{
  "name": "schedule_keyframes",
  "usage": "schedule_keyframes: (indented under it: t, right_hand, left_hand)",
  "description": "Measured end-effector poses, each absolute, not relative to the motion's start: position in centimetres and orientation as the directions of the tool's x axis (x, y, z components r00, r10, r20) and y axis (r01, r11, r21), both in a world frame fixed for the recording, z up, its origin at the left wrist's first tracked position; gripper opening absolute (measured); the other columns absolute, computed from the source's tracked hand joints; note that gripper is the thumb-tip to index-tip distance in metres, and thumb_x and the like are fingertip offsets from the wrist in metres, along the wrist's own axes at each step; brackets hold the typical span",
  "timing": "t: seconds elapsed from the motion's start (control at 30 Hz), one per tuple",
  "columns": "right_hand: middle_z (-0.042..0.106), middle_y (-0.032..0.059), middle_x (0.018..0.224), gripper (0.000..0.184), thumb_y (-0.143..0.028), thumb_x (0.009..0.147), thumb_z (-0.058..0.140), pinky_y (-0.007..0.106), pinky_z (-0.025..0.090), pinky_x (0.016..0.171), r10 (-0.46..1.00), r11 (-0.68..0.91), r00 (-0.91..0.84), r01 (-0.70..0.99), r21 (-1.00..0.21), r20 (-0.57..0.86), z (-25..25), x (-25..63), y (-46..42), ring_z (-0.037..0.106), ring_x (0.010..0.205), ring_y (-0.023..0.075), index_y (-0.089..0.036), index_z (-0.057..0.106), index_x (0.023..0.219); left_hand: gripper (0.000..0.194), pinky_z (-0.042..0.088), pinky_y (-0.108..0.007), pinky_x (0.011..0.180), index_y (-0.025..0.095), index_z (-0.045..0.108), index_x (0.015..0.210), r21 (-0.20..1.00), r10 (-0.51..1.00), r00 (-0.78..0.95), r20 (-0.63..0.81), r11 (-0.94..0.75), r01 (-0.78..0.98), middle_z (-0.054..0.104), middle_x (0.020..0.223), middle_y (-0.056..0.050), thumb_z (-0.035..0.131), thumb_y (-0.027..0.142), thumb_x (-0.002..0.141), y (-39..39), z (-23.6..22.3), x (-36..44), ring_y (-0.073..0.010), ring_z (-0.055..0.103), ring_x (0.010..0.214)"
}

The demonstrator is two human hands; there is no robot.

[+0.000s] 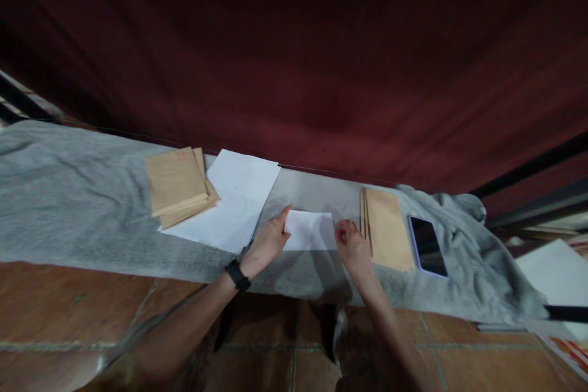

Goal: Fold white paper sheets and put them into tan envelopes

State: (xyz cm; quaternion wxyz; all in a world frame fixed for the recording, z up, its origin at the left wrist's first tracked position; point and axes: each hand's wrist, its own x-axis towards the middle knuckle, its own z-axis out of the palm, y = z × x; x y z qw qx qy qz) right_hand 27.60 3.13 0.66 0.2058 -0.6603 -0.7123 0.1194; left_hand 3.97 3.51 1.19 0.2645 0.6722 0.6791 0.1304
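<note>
A small folded white paper (310, 229) lies on the grey cloth (68, 196) in front of me. My left hand (269, 240), with a black band at the wrist, holds the paper's left edge, thumb on top. My right hand (353, 244) pinches its right edge with curled fingers. A stack of white sheets (236, 199) lies just left of my left hand. A pile of brown envelopes (388, 226) lies close to the right of my right hand.
A second pile of brown envelopes (179, 185) rests on the white sheets at the left. A dark phone (427, 246) lies right of the near envelopes. A dark red curtain (321, 61) hangs behind. Brown tiled floor (68, 312) runs below; more papers (555, 272) at far right.
</note>
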Motion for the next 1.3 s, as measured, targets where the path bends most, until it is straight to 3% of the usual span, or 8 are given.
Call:
schedule_keyframes:
  t: [0.17, 0.33, 0.43, 0.5, 0.67, 0.87, 1.3]
  right_hand:
    - [0.066, 0.0110, 0.128, 0.036, -0.024, 0.099, 0.041, 0.038, 0.048, 0.103, 0.943, 0.313, -0.206, 0.817, -0.484, 0.262, 0.1, 25.2, 3.0, 0.061, 0.120, 0.0241, -0.020, 0.062, 0.127]
    - [0.051, 0.0111, 0.152, 0.050, -0.021, 0.101, 0.034, 0.043, 0.039, 0.117, 0.888, 0.455, -0.380, 0.812, -0.365, 0.259, -1.7, 22.3, 2.1, 0.044, 0.142, 0.0222, -0.016, 0.046, 0.150]
    - [0.041, 0.0137, 0.159, 0.056, -0.016, 0.099, 0.034, 0.044, 0.032, 0.123, 0.857, 0.508, -0.456, 0.826, -0.244, 0.241, -2.8, 21.4, 1.6, 0.033, 0.149, 0.0226, -0.010, 0.036, 0.155]
    - [0.035, 0.0145, 0.162, 0.059, -0.015, 0.098, 0.035, 0.047, 0.028, 0.124, 0.843, 0.525, -0.482, 0.834, -0.170, 0.238, -3.4, 21.2, 1.4, 0.028, 0.152, 0.0248, -0.009, 0.033, 0.156]
    - [0.029, 0.0128, 0.164, 0.062, -0.015, 0.098, 0.035, 0.048, 0.025, 0.124, 0.864, 0.472, -0.443, 0.878, -0.079, 0.238, -3.6, 21.1, 1.5, 0.026, 0.153, 0.0259, -0.011, 0.026, 0.159]
    - [0.033, 0.0159, 0.162, 0.056, -0.021, 0.103, 0.033, 0.050, 0.027, 0.122, 0.887, 0.420, -0.385, 0.902, -0.099, 0.255, -3.7, 21.6, 2.1, 0.030, 0.151, 0.0267, -0.011, 0.029, 0.158]
    - [0.040, 0.0188, 0.158, 0.057, -0.038, 0.107, 0.029, 0.049, 0.027, 0.120, 0.915, 0.284, -0.234, 0.952, -0.115, 0.329, -4.1, 25.3, 2.6, 0.038, 0.146, 0.0286, -0.009, 0.035, 0.155]
  left_hand:
    - [0.067, 0.055, -0.036, 0.087, 0.021, 0.041, 0.152, 0.437, 0.994, 0.007, -0.108, 0.041, 0.899, 0.073, 0.113, -0.010, 0.059, 0.017, 0.088, 3.2, 2.0, 3.5, -0.0265, 0.071, 0.099]
    - [0.043, 0.046, -0.039, 0.109, 0.016, 0.053, 0.140, 0.461, 0.985, 0.099, 0.140, -0.153, 0.874, 0.061, 0.136, -0.015, 0.041, 0.029, 0.101, 2.3, 1.5, 5.4, -0.0246, 0.056, 0.129]
    - [0.053, 0.036, -0.043, 0.118, 0.012, 0.040, 0.149, 0.505, 0.954, 0.244, 0.172, -0.298, 0.810, 0.047, 0.154, -0.017, 0.031, 0.039, 0.105, 1.6, -0.1, 7.2, -0.0238, 0.038, 0.146]
    - [0.060, 0.032, -0.047, 0.120, 0.011, 0.030, 0.155, 0.512, 0.955, 0.244, 0.168, -0.296, 0.807, 0.040, 0.158, -0.019, 0.028, 0.044, 0.105, 1.3, -1.1, 8.0, -0.0242, 0.033, 0.150]
    - [0.064, 0.023, -0.048, 0.125, 0.009, 0.027, 0.156, 0.406, 0.949, 0.253, 0.186, -0.309, 0.860, 0.034, 0.162, -0.019, 0.027, 0.048, 0.105, 1.4, -2.2, 7.8, -0.0245, 0.025, 0.153]
    - [0.066, 0.022, -0.047, 0.125, 0.010, 0.031, 0.156, 0.279, 0.944, 0.250, 0.218, -0.305, 0.911, 0.035, 0.161, -0.018, 0.031, 0.050, 0.104, 1.4, -2.3, 7.0, -0.0252, 0.025, 0.153]
    - [0.073, 0.022, -0.047, 0.125, 0.006, 0.036, 0.152, 0.200, 0.955, 0.204, 0.216, -0.248, 0.948, 0.034, 0.161, -0.020, 0.037, 0.057, 0.100, 0.9, -2.1, 5.1, -0.0287, 0.028, 0.152]
